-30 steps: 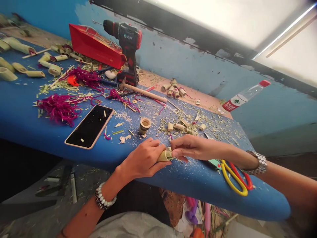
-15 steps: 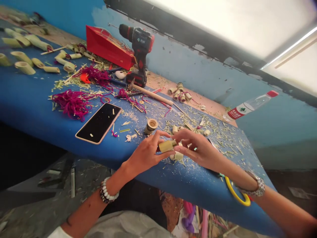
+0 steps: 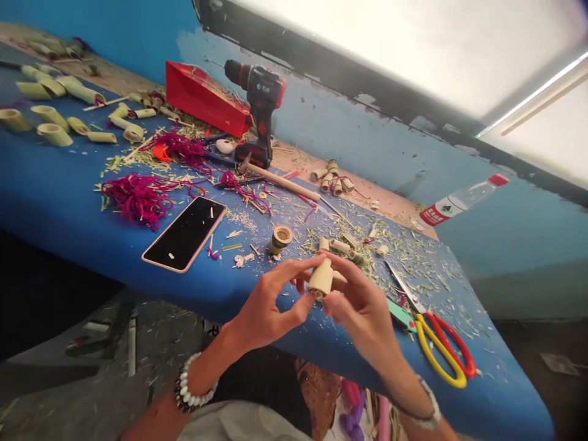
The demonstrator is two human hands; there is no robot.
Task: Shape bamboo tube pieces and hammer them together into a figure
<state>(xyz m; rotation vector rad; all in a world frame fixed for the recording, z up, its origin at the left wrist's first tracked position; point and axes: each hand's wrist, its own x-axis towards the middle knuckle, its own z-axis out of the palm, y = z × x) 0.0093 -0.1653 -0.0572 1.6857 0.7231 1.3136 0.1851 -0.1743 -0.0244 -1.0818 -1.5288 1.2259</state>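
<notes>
A short, stepped bamboo section is being held up between both hands, above the front part of a blue-painted workbench. The left hand is pinching it from one side, with the thumb and forefinger stretched towards it and the other fingers apart and partly hidden behind it. The right hand is gripping it from the other side, with its fingers curled close together around the bamboo. Just beyond the hands, a hollow bamboo ring is standing upright among scattered shavings, and several small bamboo pieces are lying near the right hand. To the right of that hand, yellow-and-red-handled scissors are lying open beside a green-handled tool. Farther left, a smartphone is resting face up near tangled magenta yarn, while a wooden-handled hammer, a cordless drill and a red box are sitting towards the back of the workbench.
</notes>
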